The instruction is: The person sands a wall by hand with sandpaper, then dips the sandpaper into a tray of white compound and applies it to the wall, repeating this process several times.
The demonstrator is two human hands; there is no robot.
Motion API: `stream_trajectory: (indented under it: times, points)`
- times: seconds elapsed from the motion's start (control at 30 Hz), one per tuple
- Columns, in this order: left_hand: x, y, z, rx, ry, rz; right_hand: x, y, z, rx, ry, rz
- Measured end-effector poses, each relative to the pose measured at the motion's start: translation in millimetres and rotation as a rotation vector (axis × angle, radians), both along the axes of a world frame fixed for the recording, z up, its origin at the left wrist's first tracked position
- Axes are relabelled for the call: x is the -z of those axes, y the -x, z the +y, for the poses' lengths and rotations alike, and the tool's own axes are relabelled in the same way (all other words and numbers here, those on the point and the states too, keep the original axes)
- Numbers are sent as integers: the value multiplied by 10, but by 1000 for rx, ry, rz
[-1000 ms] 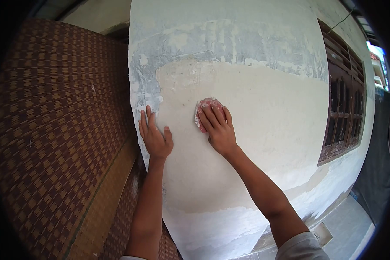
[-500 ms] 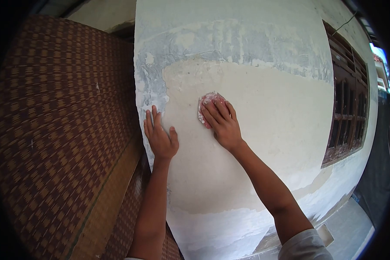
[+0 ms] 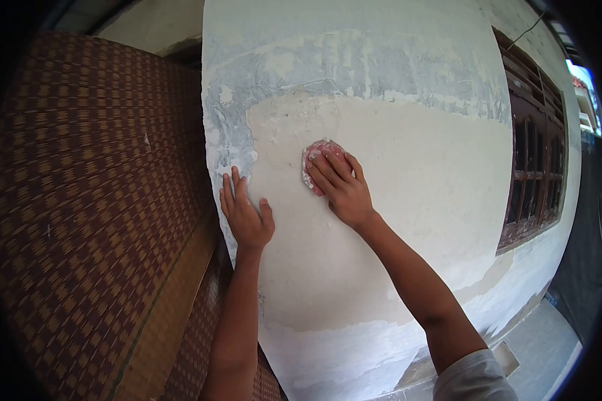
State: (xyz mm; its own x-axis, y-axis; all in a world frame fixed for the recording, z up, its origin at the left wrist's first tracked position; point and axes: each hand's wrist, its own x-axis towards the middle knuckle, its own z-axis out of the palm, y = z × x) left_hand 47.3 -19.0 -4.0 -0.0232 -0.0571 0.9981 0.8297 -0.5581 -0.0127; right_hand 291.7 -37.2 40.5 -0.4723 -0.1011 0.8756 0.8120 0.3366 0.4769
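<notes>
1. My right hand (image 3: 348, 194) holds the pad (image 3: 322, 146), its fingers slightly fanned across the top; how the thumb grips, I cannot tell.
2. The pad (reddish, smeared with white) sits against the smooth beige stretch of the wall (image 3: 415, 187), below the rough grey band (image 3: 301, 67) and well apart from the window (image 3: 532, 115).
3. My left hand (image 3: 249, 222) holds nothing: it looks laid on the wall by its left edge, near the mat (image 3: 100, 174), with thumb out and fingers loosely spread.
4. The step in hand, I judge, is rubbing the beige stretch with the pad.
5. A further stroke would call for a flat pad, even pressure and my left hand as brace.
</notes>
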Motion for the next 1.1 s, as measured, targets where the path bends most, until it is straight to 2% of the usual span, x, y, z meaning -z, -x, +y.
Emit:
stream_trajectory:
  times: [0.07, 0.13, 0.33, 0.4, 0.53, 0.6, 0.67, 0.77, 0.87, 0.97, 1.1]
  points:
    - [-1, -11, -22, -3, 12, -4, 233, -139, -37, 14, 9, -18]
    - [-6, -7, -5, -5, 16, -10, 176, -140, -119, 4, -7, -22]
    - [4, 10, 21, -1, -5, -3, -701, 174, -56, 38, -117, 80]
    - [12, 10, 35, 13, 0, -16, -582, 189, 35, 38, -116, 95]
    - [3, -10, -4, 6, 24, -19, 230, 142, -5, 36, -45, 85]
    - [3, -10, -1, -9, 11, -16, 352, 114, -73, 36, -12, 62]
    - [8, -12, 21, -4, -15, -15, 293, 95, -137, -25, -13, 77]
    - [-4, -4, 25, 6, -35, -8, -322, 202, -172, -15, -154, 162]
    - [25, 0, 29, 21, -20, -12, -735, 320, -55, 30, -186, 187]
    - [15, 28, 35, 32, -23, -8, -483, 371, 130, 57, -118, 183]
    - [14, 21, 6, 37, -8, -3, 368, 376, -15, 58, -29, 144]
